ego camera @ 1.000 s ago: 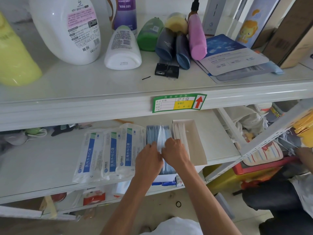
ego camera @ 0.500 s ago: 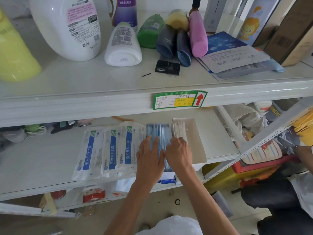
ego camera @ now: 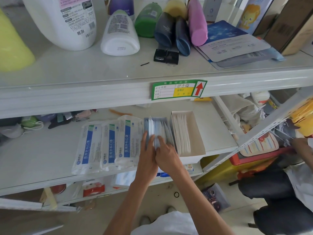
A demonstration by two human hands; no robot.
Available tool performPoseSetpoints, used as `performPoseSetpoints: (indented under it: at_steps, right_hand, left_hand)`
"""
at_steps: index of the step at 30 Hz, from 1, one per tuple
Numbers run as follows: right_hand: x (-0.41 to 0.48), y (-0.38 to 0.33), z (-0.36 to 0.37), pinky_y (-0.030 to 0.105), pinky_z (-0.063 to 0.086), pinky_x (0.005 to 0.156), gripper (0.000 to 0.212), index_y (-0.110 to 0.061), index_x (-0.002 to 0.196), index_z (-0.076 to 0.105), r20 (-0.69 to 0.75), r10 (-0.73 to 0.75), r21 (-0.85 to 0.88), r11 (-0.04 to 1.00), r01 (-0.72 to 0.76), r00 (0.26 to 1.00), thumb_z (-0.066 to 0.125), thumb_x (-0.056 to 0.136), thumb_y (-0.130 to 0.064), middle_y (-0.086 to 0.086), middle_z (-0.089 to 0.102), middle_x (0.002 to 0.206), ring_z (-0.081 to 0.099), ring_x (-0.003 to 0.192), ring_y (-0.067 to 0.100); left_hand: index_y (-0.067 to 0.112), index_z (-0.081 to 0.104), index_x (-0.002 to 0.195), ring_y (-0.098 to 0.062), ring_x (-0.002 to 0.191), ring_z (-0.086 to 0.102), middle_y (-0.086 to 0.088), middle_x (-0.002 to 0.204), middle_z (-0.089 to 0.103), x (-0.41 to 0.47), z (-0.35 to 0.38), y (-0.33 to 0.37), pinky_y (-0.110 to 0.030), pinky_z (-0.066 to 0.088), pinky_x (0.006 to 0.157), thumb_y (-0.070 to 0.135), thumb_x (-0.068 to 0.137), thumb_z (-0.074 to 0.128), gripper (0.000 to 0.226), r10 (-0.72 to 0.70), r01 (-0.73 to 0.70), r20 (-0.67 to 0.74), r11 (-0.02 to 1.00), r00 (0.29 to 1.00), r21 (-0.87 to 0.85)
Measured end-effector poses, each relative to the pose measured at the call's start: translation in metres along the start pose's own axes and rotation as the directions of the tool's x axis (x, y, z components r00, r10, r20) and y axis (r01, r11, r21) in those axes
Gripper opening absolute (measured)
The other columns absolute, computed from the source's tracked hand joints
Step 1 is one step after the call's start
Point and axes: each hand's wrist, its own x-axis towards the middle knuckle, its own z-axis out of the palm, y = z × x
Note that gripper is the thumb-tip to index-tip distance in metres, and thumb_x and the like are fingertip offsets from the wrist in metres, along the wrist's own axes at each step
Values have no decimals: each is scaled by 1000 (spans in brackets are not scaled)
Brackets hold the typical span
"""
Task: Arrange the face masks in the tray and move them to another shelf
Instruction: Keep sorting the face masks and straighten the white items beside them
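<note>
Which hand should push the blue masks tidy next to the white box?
Probably the left hand: it lies flat against the outer side of the upright blue mask packets, so it can press them toward the white cardboard tray. The right hand is on top.

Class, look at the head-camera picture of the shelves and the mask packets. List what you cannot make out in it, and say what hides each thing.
- Near ends of the blue mask packets: covered by the left hand and right hand.
- Tray front wall: partly behind the right hand.
- Small print on the price tag: too small.
- Big white bottle top: cut off by the upper edge.
- Items under the shelf: shadowed by the board.
</note>
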Motion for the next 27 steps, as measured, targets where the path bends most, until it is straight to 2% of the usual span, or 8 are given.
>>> performPoseSetpoints:
  at_steps: [4,6,8,13,17,20,23,27]
  right_hand:
    - [1,-5,-2,40,54,85,72,-30,160,-5,25,61,113,992,-63,998,39,103,-23,6,65,101,65,89,22]
    - [1,-4,-6,39,55,80,72,-31,160,-6,23,92,163,982,-95,995,38,103,-24,2,61,94,64,83,20]
    - [-1,-2,-9,41,58,81,69,-33,160,-1,8,75,148,986,-75,997,37,104,-22,5,65,100,66,84,21]
    - [-5,1,-23,32,62,73,60,-28,153,34,-56,-4,79,997,8,998,48,99,-7,3,68,107,70,80,13]
    - [-2,-1,-28,12,50,74,43,-15,139,57,-231,-8,-19,1000,4,973,51,98,-3,4,65,133,69,109,17]
    - [-2,-7,-19,30,61,79,26,-6,123,60,-122,35,-48,998,-41,992,52,98,-3,11,68,114,71,96,22]
    - [-5,-14,-17,34,60,76,31,-6,123,52,-151,50,-31,998,-55,987,54,94,2,7,62,105,65,90,20]
    - [-5,-10,-25,30,52,88,25,-6,111,59,-324,-38,-205,978,-31,945,57,88,5,7,58,115,53,105,20]
  left_hand:
    - [10,26,155,-14,155,3,1,167,4,-2,2,-7,-42,10,127,20,103,51,59,-10,10,-1,998,1000,-58]
    - [11,23,157,-15,155,3,0,168,4,-2,2,-7,-48,13,126,18,106,45,56,-26,27,10,995,1000,-92]
    - [15,21,158,-12,155,1,3,168,3,-3,2,-3,-43,8,127,22,108,39,54,-58,58,3,992,998,-114]
    - [20,22,158,-6,154,0,8,167,3,-4,1,0,4,-7,107,25,106,45,56,-61,61,3,993,998,-101]
    - [27,20,158,-5,154,1,11,167,4,-3,3,-7,-19,4,122,24,106,45,58,-42,39,-23,994,999,-102]
    - [34,17,158,-4,154,1,14,167,3,-2,3,-12,-38,11,126,24,107,45,59,-41,40,-8,994,999,-99]
    - [32,17,159,-1,153,1,15,167,4,-2,1,-13,-35,10,126,21,106,47,62,-45,45,3,992,999,-114]
    - [24,17,159,3,151,0,12,167,3,-4,-2,-6,-6,2,115,25,106,42,58,-32,31,-4,994,999,-102]
